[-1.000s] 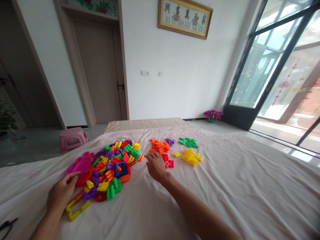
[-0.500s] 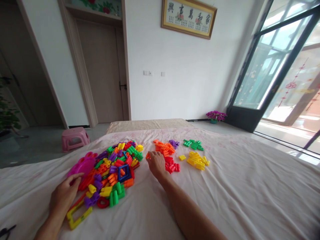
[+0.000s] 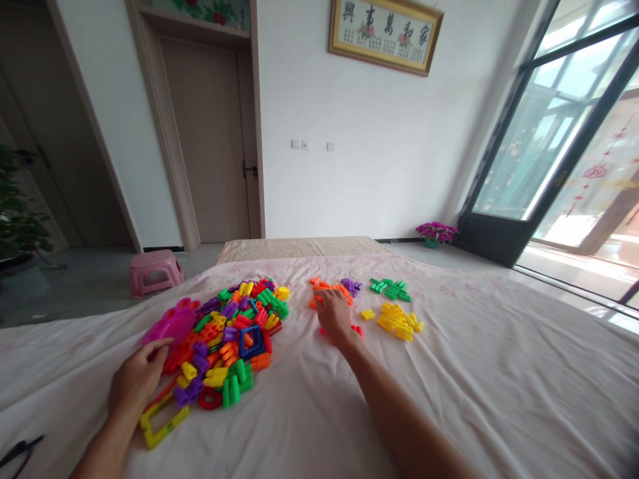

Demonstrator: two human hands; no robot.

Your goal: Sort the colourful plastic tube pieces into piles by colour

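Note:
My right hand (image 3: pixel 333 316) is over the small orange blocks (image 3: pixel 344 291), its fingers closed at an orange plastic block (image 3: pixel 313 304). Red blocks (image 3: pixel 356 329) lie partly hidden under that hand. On the left, my left hand (image 3: pixel 140 372) has its fingers bent on the near edge of a bright pink plastic piece (image 3: pixel 174 324) with rounded lobes. Beside it spreads a mixed heap of coloured connecting blocks (image 3: pixel 234 326), with a blue square frame (image 3: pixel 250 342) on top. A yellow frame (image 3: pixel 167 429) lies by my left wrist.
Purple (image 3: pixel 351 287), green (image 3: pixel 392 289) and yellow blocks (image 3: pixel 398 322) lie in separate groups on the creased bedsheet (image 3: pixel 479 372). A dark thin object (image 3: pixel 22 452) sits at the lower left. A pink stool (image 3: pixel 156 271) stands on the floor beyond.
My right hand has moved right and away from me, from beside the mixed heap to the orange group. My left hand stays at the pink piece. The view has shifted slightly.

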